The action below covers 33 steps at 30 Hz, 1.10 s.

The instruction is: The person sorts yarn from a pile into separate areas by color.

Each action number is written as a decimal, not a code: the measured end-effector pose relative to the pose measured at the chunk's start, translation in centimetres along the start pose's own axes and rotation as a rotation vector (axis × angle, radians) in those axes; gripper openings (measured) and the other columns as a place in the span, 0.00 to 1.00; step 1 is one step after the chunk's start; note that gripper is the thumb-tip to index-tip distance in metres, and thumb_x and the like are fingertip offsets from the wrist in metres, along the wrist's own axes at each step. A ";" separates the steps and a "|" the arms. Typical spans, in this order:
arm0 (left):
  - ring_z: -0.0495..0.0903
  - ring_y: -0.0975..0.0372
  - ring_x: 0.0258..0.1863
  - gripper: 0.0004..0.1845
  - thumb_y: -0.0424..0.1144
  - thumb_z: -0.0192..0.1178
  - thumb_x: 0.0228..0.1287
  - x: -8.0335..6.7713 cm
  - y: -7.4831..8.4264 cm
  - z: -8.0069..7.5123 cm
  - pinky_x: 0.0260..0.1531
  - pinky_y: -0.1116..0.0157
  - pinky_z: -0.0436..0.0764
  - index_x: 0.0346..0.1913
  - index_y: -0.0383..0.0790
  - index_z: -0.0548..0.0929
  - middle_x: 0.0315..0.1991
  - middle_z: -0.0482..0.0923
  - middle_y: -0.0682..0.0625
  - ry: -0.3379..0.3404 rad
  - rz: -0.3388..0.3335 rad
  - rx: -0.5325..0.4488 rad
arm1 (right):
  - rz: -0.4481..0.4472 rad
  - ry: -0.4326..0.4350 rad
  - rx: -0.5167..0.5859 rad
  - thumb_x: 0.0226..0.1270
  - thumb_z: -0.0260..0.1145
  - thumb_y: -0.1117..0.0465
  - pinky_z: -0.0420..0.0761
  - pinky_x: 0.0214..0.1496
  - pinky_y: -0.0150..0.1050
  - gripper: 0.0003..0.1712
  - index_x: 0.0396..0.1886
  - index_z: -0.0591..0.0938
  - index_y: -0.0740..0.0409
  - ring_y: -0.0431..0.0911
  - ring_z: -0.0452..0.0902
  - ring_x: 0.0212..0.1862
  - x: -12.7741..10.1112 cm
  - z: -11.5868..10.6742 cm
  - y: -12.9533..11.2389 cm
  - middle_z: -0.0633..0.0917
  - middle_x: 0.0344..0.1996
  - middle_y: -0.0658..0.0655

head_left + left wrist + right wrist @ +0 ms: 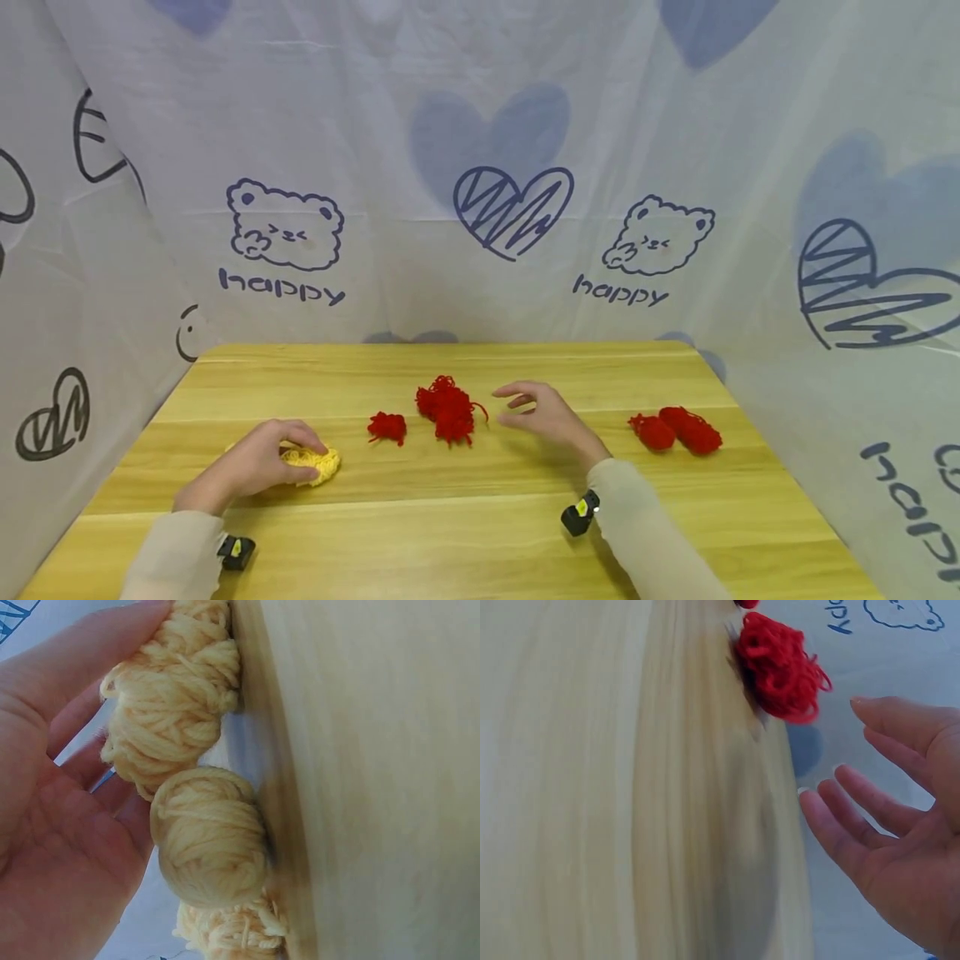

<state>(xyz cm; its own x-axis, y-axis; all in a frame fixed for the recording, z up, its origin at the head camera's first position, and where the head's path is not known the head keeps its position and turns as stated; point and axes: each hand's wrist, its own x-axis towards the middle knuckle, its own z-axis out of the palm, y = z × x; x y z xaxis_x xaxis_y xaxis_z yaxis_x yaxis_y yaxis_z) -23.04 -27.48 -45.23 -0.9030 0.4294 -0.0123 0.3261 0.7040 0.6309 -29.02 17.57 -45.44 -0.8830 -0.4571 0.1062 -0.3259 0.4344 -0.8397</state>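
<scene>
On the left of the table my left hand [258,460] grips a bundle of yellow yarn [324,467] between thumb and fingers. Seen from the left wrist, the thumb lies along the near side of that bundle [174,705], fingers partly hidden behind it. A wound yellow yarn ball [214,836] and another yellow yarn piece [234,930] sit beside it, close to the palm. My right hand [549,417] hovers over the table with fingers spread and relaxed, holding nothing. Just left of its fingertips lies a loose, tangled heap of red yarn [452,414], apart from the hand.
A small red yarn clump [387,427] lies left of the heap. At the right, two red yarn balls [654,432] rest side by side on the wooden table [465,542]. A printed white curtain [390,167] hangs around the back and sides.
</scene>
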 end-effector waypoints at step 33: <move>0.82 0.50 0.55 0.12 0.41 0.77 0.57 0.0 0.0 0.1 0.57 0.45 0.84 0.45 0.49 0.91 0.50 0.86 0.51 -0.003 0.008 0.001 | 0.058 0.007 -0.001 0.60 0.79 0.57 0.76 0.72 0.56 0.29 0.62 0.85 0.48 0.57 0.75 0.67 3.5 5.8 -1.0 0.81 0.67 0.57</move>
<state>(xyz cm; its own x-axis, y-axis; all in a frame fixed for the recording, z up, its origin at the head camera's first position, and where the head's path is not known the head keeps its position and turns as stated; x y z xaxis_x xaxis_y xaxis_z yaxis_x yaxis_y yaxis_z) -22.97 -27.41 -45.30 -0.8995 0.4367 -0.0090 0.3339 0.7008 0.6304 -29.87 11.05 -47.30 -0.9029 -0.4255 0.0610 -0.2743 0.4612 -0.8439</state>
